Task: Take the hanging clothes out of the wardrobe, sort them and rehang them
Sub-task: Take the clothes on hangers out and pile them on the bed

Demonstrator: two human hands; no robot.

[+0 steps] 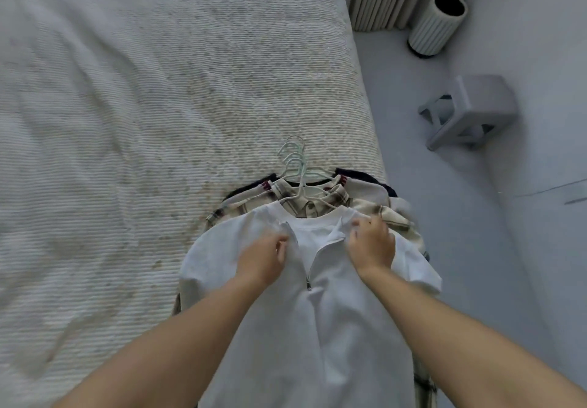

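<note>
Clothes: pile [317,204] out of the wardrobe, lying on the bed [127,121] near its right edge, w/ hangers still in them.
Hangers: hooks [293,159] bunched together at the top of the pile, pointing up the bed.
Top item: white zip-neck shirt [317,312], flat on the rest; plaid shirt [317,204] under it, something dark below that.
Left hand [265,258]: fingers curled, pinching the white shirt's left collar area.
Right hand [371,242]: gripping the right collar/shoulder of the same shirt.
Done so far: step 1 (taking out) looks finished, at least for this batch; wardrobe not in view, so can't confirm it's emptied.
In hand: sorting, I'd say; working on the top shirt's neck.
Left: rest of the sort, then rehang everything.
Floor: stool [470,112] and ribbed bin [436,23], well apart from the pile.
</note>
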